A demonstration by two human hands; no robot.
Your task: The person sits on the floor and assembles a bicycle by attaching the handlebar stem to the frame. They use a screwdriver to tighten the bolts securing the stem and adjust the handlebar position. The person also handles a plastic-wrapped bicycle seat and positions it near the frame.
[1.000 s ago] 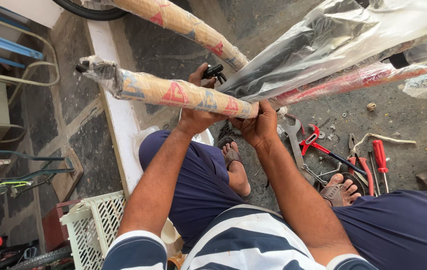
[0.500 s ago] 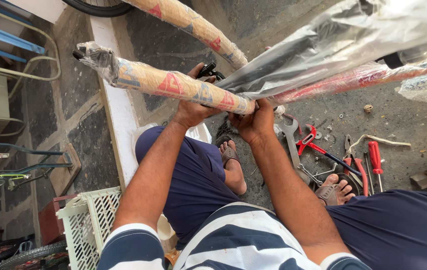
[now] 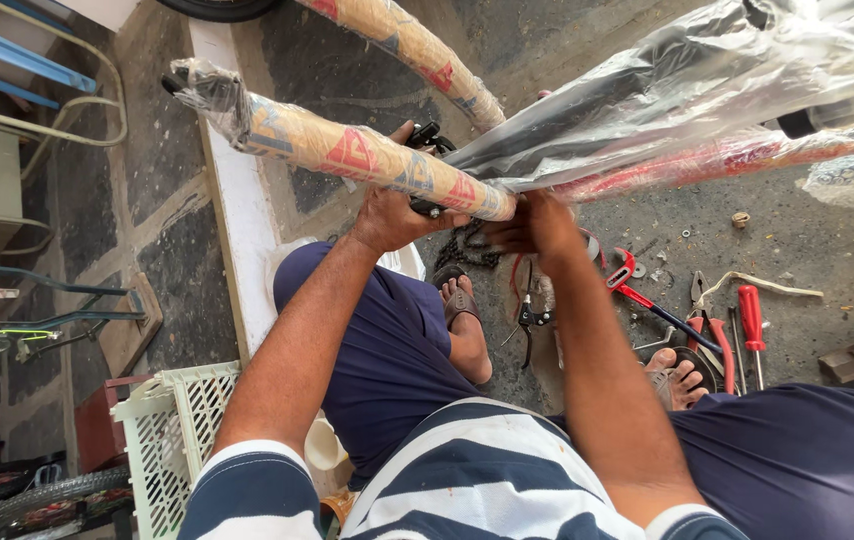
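Seated low, both forearms stretched up toward a paper-wrapped bicycle frame tube point(image 3: 347, 155). Left hand point(image 3: 387, 218) pressed against the tube's underside, fingers curled round toward a small black part point(image 3: 425, 137) beyond them; firmness of that grip impossible to judge. Right hand point(image 3: 537, 225) set at the tube's near end, just where the brown paper stops and clear plastic sheeting point(image 3: 687, 90) starts, fingertips bunched together on the wrap; actually pinched on it or only touching, impossible to tell. Second wrapped tube point(image 3: 417, 50) farther out, beyond the left hand, well apart from both. Bicycle chain point(image 3: 467, 245) hanging dark between the two wrists. Below the right hand, on the concrete floor point(image 3: 807, 250): black pliers point(image 3: 527, 320), red-handled wrench point(image 3: 637, 290), red screwdriver point(image 3: 750, 320). Sandalled foot point(image 3: 462, 305) down under the left wrist. White plastic crate point(image 3: 172, 440) off beside the left elbow.
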